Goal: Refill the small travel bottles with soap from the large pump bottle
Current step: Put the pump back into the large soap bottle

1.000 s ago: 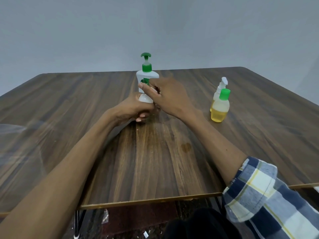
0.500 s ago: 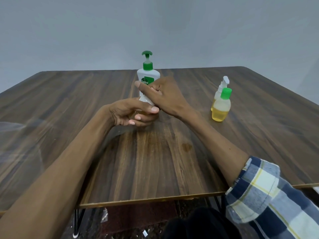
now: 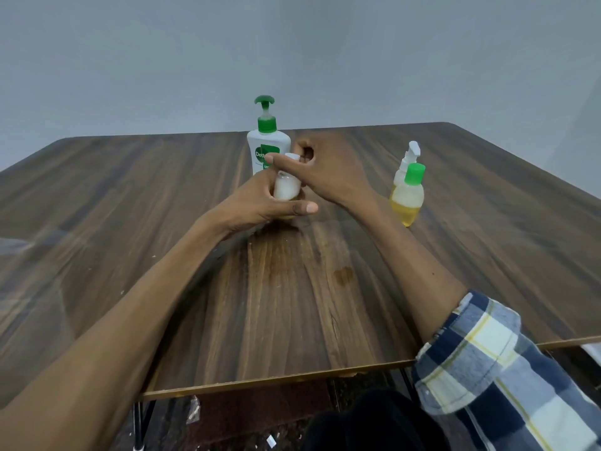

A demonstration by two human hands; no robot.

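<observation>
**Mia:** Since we want soap in the little ones, where is the small bottle (image 3: 286, 187) right now?

**Ben:** We hold it up over the middle of the bench (image 3: 130, 222), in our left hand (image 3: 257, 206). The fingers curl round its lower part, and one finger sticks out straight to the right under it. It stands nearly straight up, top end up.

**Mia:** And our right hand (image 3: 328, 170)?

**Ben:** It sits just to the right of the bottle top. Its pointer finger and thumb pinch the white cap (image 3: 291, 156). The other fingers are curled in. We cannot tell if the cap is off yet or only loose.

**Mia:** Where is the big pump bottle (image 3: 268, 148)?

**Ben:** Right behind our hands, a bit to the left, standing tall. Its green pump head (image 3: 264, 100) is higher than the little bottle and farther from us. So we think the little bottle must go back and up, to get its mouth under the spout. Our left hand has the bottle, so our right hand is the one free to press the pump.

**Mia:** Can we read anything?

**Ben:** The label shows "Dett" in white on green. Our finger hides the rest.

**Mia:** What else is there?

**Ben:** Two more little bottles stand well off to the right: a green-capped bottle (image 3: 408, 198) with yellow stuff, and a white spray bottle (image 3: 406, 161) just behind it.
</observation>
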